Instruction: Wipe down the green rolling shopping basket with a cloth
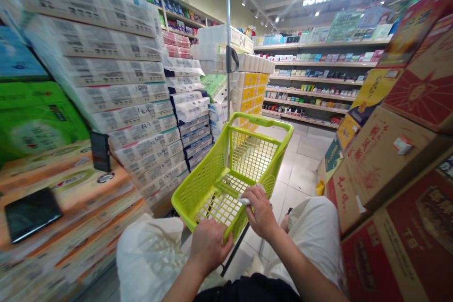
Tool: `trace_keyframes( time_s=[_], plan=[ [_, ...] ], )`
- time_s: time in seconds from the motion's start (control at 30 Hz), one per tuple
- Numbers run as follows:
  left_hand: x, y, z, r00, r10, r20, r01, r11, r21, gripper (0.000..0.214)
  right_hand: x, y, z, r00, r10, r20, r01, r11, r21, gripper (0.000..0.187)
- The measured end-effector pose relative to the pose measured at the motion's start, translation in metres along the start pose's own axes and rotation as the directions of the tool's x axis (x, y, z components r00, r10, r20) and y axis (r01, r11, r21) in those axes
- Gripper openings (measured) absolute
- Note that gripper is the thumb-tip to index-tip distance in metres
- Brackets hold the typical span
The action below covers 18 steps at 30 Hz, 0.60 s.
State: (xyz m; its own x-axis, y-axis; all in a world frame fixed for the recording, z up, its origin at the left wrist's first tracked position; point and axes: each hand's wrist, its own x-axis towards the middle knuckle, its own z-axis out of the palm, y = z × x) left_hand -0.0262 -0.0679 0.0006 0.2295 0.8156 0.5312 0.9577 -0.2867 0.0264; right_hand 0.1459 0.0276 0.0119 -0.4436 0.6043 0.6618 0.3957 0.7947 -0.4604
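A lime green plastic shopping basket [212, 179] on a wheeled frame stands in front of my knees, with nothing in it. My left hand [208, 245] is closed around the basket's near rim. My right hand [260, 210] is closed on a small white cloth or tissue [244, 200], pressed against the basket's inner side near the rim. My legs in light trousers show on either side of the basket.
Stacked tissue packs [116, 75] fill the left. A phone [100, 151] leans upright and a tablet [31, 213] lies flat on orange packs at the left. Cardboard boxes [389, 165] pile up on the right. A tiled aisle [300, 160] leads to shelves of goods [318, 85].
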Motion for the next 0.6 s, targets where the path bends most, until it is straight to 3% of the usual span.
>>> trace_keyframes(
  time_s=[0.2,0.33,0.47,0.6],
  plan=[
    [-0.001,-0.005,0.001,0.999,0.030,-0.043,-0.031,0.999,-0.021,0.021,-0.027,-0.040,0.020,0.987,-0.136,0.087,0.131,0.989,0.067,0.033],
    [-0.002,-0.005,0.002,0.999,0.016,-0.034,-0.016,1.000,-0.001,0.021,-0.019,-0.023,0.009,0.973,-0.192,0.128,0.185,0.981,0.062,0.032],
    [-0.001,-0.002,0.002,0.999,-0.002,-0.032,0.002,1.000,0.008,0.022,-0.001,0.007,-0.005,0.995,-0.091,0.047,0.091,0.996,0.006,0.035],
    [-0.001,-0.002,0.004,0.999,0.019,-0.035,-0.018,1.000,0.013,0.022,-0.008,-0.008,0.002,0.999,-0.037,0.026,0.036,0.999,0.020,0.033]
  ],
)
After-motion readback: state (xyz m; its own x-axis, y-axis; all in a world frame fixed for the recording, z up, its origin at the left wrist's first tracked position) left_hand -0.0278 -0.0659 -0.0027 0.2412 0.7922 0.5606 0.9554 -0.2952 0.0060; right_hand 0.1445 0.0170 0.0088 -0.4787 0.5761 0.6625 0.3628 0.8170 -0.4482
